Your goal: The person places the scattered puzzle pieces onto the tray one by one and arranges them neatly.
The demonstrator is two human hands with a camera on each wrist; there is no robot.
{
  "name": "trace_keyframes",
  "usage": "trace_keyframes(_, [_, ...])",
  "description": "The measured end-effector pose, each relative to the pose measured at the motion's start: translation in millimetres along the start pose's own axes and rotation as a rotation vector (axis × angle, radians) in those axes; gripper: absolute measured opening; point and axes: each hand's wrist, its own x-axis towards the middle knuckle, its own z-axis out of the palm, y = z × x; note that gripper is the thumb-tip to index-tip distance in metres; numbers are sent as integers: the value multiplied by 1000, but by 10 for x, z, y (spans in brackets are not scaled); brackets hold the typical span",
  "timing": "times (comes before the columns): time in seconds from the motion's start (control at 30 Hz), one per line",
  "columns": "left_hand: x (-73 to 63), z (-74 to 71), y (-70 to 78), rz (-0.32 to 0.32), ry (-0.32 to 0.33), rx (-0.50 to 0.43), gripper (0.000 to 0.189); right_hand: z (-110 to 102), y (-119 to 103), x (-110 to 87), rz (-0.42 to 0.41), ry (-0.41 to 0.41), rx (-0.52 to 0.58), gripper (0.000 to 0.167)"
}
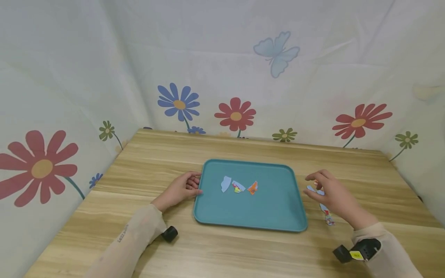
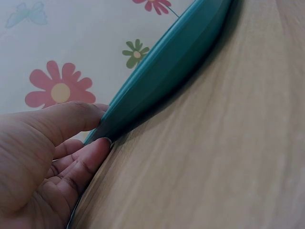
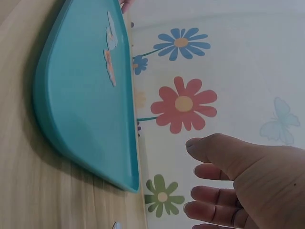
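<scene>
A teal tray (image 1: 250, 212) lies on the wooden table. On it, three torn-looking paper pieces form a row: a pale blue piece (image 1: 226, 183), a pale blue one with yellow and red print (image 1: 238, 187), and an orange piece (image 1: 253, 188). My left hand (image 1: 180, 189) pinches the tray's left edge, thumb at the rim and a fingertip low against the side in the left wrist view. To the right of the tray, my right hand (image 1: 330, 193) hovers with thumb and fingers apart, holding nothing. Several more printed paper pieces (image 1: 329, 220) lie below it, partly hidden by the hand.
The wooden table (image 1: 167, 154) extends around the tray on all sides. Behind it and at its sides hangs a pale cloth (image 1: 208, 58) printed with flowers and a butterfly. Each wrist carries a small black camera (image 1: 169, 234).
</scene>
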Motion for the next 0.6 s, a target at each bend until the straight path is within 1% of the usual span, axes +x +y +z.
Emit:
trace_keyframes(0.27, [14,5,-11,-2,0,3,63,0,117,-111,10,15,-29,31])
trace_keyframes(0.43, [17,4,-32,5,-1,1,63,-24,153,-180,29,-4,-27,31])
trace_keyframes(0.6, [28,3,-58,16,1,0,63,-40,192,-225,26,-28,-1,29])
